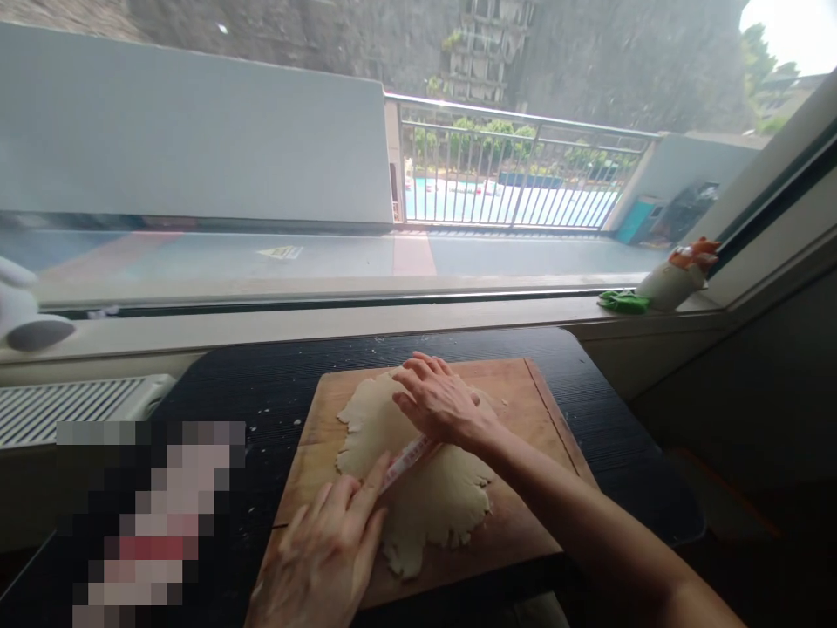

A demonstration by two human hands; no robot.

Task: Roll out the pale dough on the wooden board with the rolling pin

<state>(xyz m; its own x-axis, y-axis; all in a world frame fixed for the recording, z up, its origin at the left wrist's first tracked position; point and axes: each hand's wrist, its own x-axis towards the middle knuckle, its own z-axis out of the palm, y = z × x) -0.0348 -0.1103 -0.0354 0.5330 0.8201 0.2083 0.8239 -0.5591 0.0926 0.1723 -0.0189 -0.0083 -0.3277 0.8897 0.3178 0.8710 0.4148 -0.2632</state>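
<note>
the dough [432, 501] looks matt, the board [520, 406] smooth wood, the railing [527, 174] shiny metal.

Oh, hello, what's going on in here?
A person has both hands on a slim printed roller lying across a flat sheet of dough. The left hand is at its nearer end, the right hand toward the farther one. The dough, ragged at its edges, lies on a wooden board on a black table.

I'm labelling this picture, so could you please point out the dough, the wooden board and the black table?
Dough [435, 497]: head view, on its flattened near part.
Wooden board [523, 401]: head view, on bare wood near its far right corner.
Black table [624, 475]: head view, on its top, right of the board.
</note>
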